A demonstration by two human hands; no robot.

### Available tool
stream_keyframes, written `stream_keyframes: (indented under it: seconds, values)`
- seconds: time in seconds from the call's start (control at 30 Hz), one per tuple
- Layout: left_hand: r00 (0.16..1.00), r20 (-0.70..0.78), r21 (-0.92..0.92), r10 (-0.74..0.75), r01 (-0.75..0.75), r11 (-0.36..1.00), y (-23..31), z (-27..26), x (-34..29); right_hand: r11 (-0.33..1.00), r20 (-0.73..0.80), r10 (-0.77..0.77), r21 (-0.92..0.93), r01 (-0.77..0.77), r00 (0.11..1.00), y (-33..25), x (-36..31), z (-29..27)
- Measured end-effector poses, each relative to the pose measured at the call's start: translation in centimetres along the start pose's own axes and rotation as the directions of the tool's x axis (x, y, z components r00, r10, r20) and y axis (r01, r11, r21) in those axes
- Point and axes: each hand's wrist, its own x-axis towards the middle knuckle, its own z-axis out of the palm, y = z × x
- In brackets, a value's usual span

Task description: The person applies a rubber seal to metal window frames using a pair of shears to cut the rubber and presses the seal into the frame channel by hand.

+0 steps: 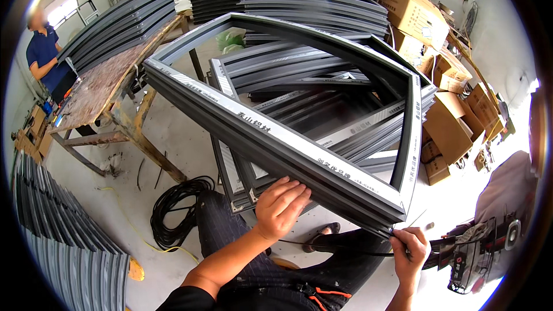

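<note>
A large grey window frame (322,161), with pale protective film on its faces, lies tilted across a pile of similar frames (340,103) in front of me. My left hand (282,207) is closed on its near outer edge, fingers together and fingertips against the dark side. At the near right corner, my right hand (410,247) pinches a thin black strip (340,251) against the frame. That strip runs leftward under the frame and over my legs. Fingers hide its end at the corner.
A black coil (178,213) and yellow cord (124,210) lie on the floor. Frame stacks (75,259) stand at left and behind. Another person (43,60) stands by a wooden table (103,86). Cardboard boxes (449,126) are heaped right, above a dark machine (478,253).
</note>
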Motion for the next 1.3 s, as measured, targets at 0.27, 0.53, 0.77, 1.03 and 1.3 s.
stream_keyframes:
  seconds: [0.27, 0.53, 0.77, 1.03, 1.3]
  values:
    - [1.000, 0.023, -0.078, 0.010, -0.009, 0.997, 3.2, 1.4, -0.5, 0.999, 0.045, -0.049, -0.002, 0.049, 0.998, 0.5, 0.1, -0.5]
    - [0.994, 0.104, -0.055, -0.028, 0.034, 0.998, 5.8, 0.8, 1.3, 1.000, 0.067, -0.021, -0.016, 0.022, 0.998, 0.1, 0.5, -0.9]
    - [0.997, 0.036, -0.126, 0.076, -0.071, 0.990, 6.0, 2.9, -0.2, 0.999, 0.092, -0.039, -0.027, 0.042, 0.995, 0.0, 0.7, -0.8]
    - [0.994, 0.108, -0.107, 0.002, 0.009, 0.994, 9.9, 3.4, -0.2, 0.999, 0.063, 0.039, 0.032, -0.041, 0.997, 1.0, 0.3, -1.0]
    - [0.996, 0.070, -0.113, 0.056, -0.048, 0.992, 9.9, 4.8, -1.3, 0.991, 0.045, 0.043, 0.126, -0.048, 0.998, 2.7, -1.1, -1.7]
